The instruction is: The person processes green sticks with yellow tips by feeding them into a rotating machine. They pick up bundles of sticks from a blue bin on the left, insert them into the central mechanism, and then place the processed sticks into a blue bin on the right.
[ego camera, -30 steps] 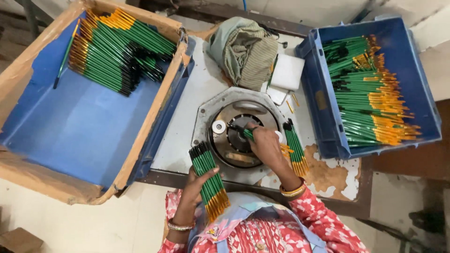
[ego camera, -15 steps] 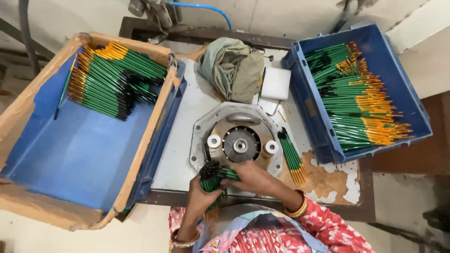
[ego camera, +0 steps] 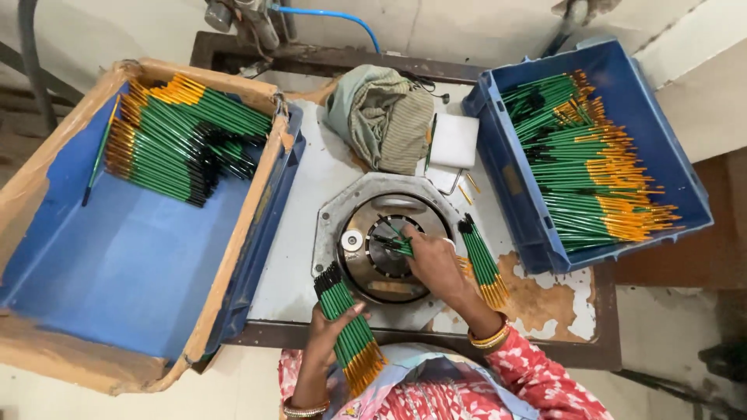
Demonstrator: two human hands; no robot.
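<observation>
Worn metal workbench (ego camera: 303,233) on a pale concrete floor, seen from overhead, with rust patches at its 5 o'clock corner. At bench centre sits a round metal machine fixture (ego camera: 385,253) on an octagonal base plate. At 9 o'clock a big cardboard-lined blue tray (ego camera: 117,280) holds a stack of green pencils (ego camera: 179,140) up in its 12 o'clock end, rest of it bare. At 3 o'clock a blue plastic crate (ego camera: 685,187) is piled with more green pencils with orange ends (ego camera: 591,171). A bundled grey-green cloth (ego camera: 385,117) and a white block (ego camera: 454,140) lie at 12 o'clock of the fixture, blue air hose (ego camera: 334,17) behind.

Left hand (ego camera: 331,330) is closed loosely around a pencil bundle (ego camera: 348,330), black tips fanned toward the fixture, orange ends toward the body, at 7 o'clock of the fixture and just beside its rim. Right hand (ego camera: 436,264) is over the fixture centre, fingers pinched on what looks like one or two pencils (ego camera: 398,245) whose tips sit in the middle opening. A smaller loose bundle (ego camera: 482,260) lies on the bench just at 3 o'clock of the right hand.

Step, as judged: feeding pencils one at a time into the fixture from the held bundle. The next move calls for keeping the tip seated squarely, then a clean pick of a single pencil from the left-hand fan without spilling the rest
</observation>
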